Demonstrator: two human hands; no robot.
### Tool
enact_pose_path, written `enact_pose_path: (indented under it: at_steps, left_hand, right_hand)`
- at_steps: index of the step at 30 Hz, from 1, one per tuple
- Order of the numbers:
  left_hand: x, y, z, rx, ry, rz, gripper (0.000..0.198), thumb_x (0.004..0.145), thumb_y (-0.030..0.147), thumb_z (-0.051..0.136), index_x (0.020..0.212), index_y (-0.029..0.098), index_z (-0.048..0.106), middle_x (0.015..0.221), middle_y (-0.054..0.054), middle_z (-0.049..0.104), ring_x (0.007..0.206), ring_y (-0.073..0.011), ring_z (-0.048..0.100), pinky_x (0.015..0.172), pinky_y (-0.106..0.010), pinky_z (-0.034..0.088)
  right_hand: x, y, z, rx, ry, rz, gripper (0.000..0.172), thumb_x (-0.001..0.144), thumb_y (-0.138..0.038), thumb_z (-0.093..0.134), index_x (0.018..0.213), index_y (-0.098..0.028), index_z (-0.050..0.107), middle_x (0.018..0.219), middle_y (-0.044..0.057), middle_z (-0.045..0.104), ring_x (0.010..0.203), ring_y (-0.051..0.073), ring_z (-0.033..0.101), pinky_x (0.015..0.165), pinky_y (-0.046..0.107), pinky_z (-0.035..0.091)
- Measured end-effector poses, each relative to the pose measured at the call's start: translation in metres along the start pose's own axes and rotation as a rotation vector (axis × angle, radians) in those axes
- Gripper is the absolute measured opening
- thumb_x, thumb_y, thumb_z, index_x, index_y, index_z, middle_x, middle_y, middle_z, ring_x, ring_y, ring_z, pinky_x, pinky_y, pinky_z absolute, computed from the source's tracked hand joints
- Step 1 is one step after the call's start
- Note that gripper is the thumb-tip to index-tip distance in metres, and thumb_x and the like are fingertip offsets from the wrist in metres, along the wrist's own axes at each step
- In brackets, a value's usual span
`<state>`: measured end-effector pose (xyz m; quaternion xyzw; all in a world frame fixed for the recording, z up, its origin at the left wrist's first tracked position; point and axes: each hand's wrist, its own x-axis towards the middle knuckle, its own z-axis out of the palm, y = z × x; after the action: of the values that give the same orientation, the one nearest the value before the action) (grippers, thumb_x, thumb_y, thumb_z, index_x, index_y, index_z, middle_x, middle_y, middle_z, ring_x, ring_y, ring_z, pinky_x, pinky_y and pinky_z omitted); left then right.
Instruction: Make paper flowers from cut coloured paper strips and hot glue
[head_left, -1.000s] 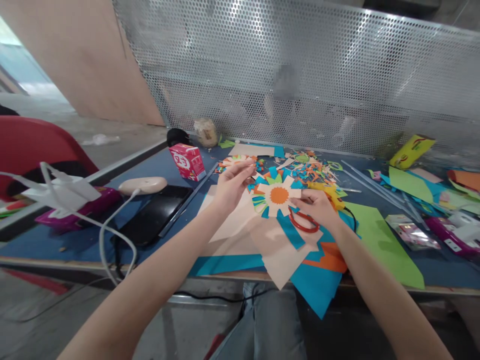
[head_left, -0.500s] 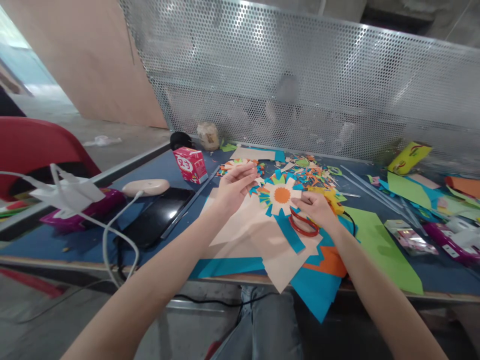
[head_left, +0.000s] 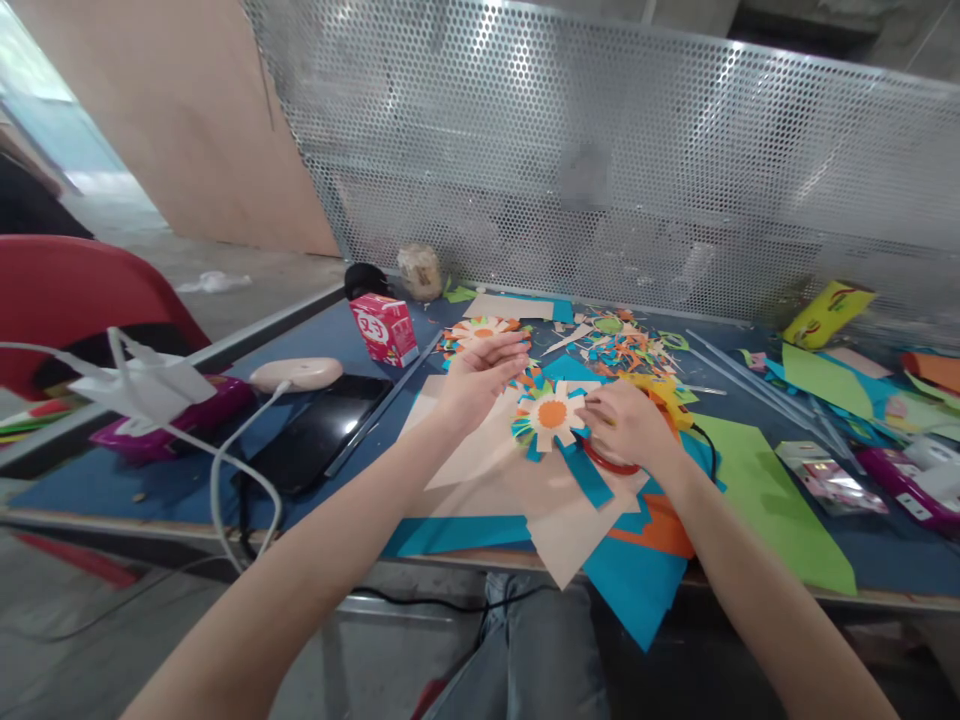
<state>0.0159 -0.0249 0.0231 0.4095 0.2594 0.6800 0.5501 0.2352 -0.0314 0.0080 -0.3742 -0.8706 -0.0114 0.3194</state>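
Note:
A layered paper flower (head_left: 553, 413) with an orange centre, cream petals and a blue and green fringe is just above or on the cream paper sheets (head_left: 480, 490). My right hand (head_left: 628, 425) pinches its right edge between thumb and fingers. Beneath that hand shows the red loop handle (head_left: 611, 464) of what look like scissors. My left hand (head_left: 484, 380) is raised to the flower's left, fingers stretched out and nothing visible in them. Behind it lies a second paper flower (head_left: 480, 328), partly hidden. A yellow tool with a black cord (head_left: 664, 398) sits behind my right hand.
Paper scraps (head_left: 619, 340) are heaped at the back before a perforated metal panel (head_left: 525, 150). A phone (head_left: 322, 430), a pink box (head_left: 384, 330) and a purple power strip (head_left: 176, 415) with white cables stand left. Green paper (head_left: 772, 500) lies right; blue sheets (head_left: 637, 585) overhang the front edge.
The flower has moved slightly down and left, with my right hand's fingers still at its edge. My left hand has shifted slightly right, its fingers straighter.

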Motion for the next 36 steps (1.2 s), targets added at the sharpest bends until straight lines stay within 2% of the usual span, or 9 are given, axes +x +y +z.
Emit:
enact_pose_path:
  at_steps: [6, 12, 18, 24, 28, 33, 36]
  left_hand:
    - [-0.003, 0.0, 0.004, 0.036, 0.024, -0.046, 0.032, 0.048, 0.021, 0.084, 0.077, 0.017, 0.071, 0.068, 0.0, 0.069, 0.057, -0.0083, 0.06, 0.054, -0.019, 0.049]
    - [-0.003, -0.003, 0.002, 0.054, -0.035, -0.051, 0.028, 0.054, 0.025, 0.082, 0.077, 0.017, 0.07, 0.062, 0.001, 0.067, 0.057, -0.0071, 0.061, 0.053, -0.016, 0.049]
    - [-0.005, -0.003, 0.002, 0.082, -0.095, -0.028, 0.024, 0.055, 0.031, 0.081, 0.068, 0.016, 0.067, 0.057, 0.002, 0.064, 0.052, -0.0074, 0.059, 0.05, -0.018, 0.048]
    - [-0.011, -0.007, 0.008, 0.084, -0.074, -0.184, 0.031, 0.048, 0.031, 0.083, 0.069, 0.014, 0.068, 0.062, -0.001, 0.067, 0.059, -0.0106, 0.063, 0.053, -0.019, 0.05]
    - [-0.014, -0.011, 0.012, 0.082, -0.118, -0.244, 0.033, 0.051, 0.027, 0.082, 0.078, 0.013, 0.068, 0.065, -0.003, 0.069, 0.062, -0.0127, 0.065, 0.053, -0.019, 0.051]
    - [-0.015, -0.011, 0.013, -0.01, -0.121, -0.271, 0.041, 0.05, 0.024, 0.083, 0.086, 0.015, 0.066, 0.064, -0.001, 0.069, 0.059, -0.0109, 0.065, 0.054, -0.018, 0.052]
    - [-0.014, -0.01, 0.013, -0.041, -0.094, -0.284, 0.04, 0.051, 0.022, 0.082, 0.087, 0.014, 0.066, 0.064, -0.001, 0.069, 0.058, -0.0098, 0.065, 0.054, -0.017, 0.052]
  right_hand:
    - [0.001, 0.003, -0.005, -0.088, 0.185, -0.028, 0.014, 0.083, -0.029, 0.053, 0.08, -0.017, 0.061, 0.08, 0.007, 0.066, 0.081, 0.02, 0.056, 0.077, 0.035, 0.043]
    - [0.001, -0.002, -0.004, -0.067, 0.149, -0.079, 0.01, 0.084, -0.022, 0.052, 0.081, -0.018, 0.06, 0.079, 0.005, 0.066, 0.08, 0.019, 0.056, 0.083, 0.036, 0.043]
    - [0.001, -0.002, -0.005, -0.034, 0.15, -0.088, 0.009, 0.084, -0.023, 0.052, 0.081, -0.02, 0.061, 0.08, 0.005, 0.066, 0.08, 0.019, 0.057, 0.081, 0.036, 0.044]
    - [0.004, -0.009, -0.008, 0.093, 0.217, -0.012, 0.017, 0.082, -0.029, 0.058, 0.097, -0.022, 0.061, 0.082, 0.004, 0.064, 0.081, 0.018, 0.058, 0.079, 0.035, 0.047]
    - [0.012, -0.026, -0.007, 0.165, 0.299, -0.005, 0.019, 0.08, -0.032, 0.061, 0.097, -0.023, 0.061, 0.089, 0.005, 0.064, 0.08, 0.017, 0.058, 0.074, 0.031, 0.049]
    - [0.027, -0.048, -0.003, -0.021, 0.304, -0.069, 0.011, 0.082, -0.029, 0.058, 0.085, -0.02, 0.061, 0.083, 0.005, 0.066, 0.079, 0.017, 0.059, 0.074, 0.03, 0.046]
    - [0.033, -0.054, 0.0, -0.17, 0.297, -0.1, 0.012, 0.084, -0.028, 0.054, 0.082, -0.019, 0.062, 0.08, 0.004, 0.067, 0.079, 0.017, 0.058, 0.073, 0.03, 0.044]
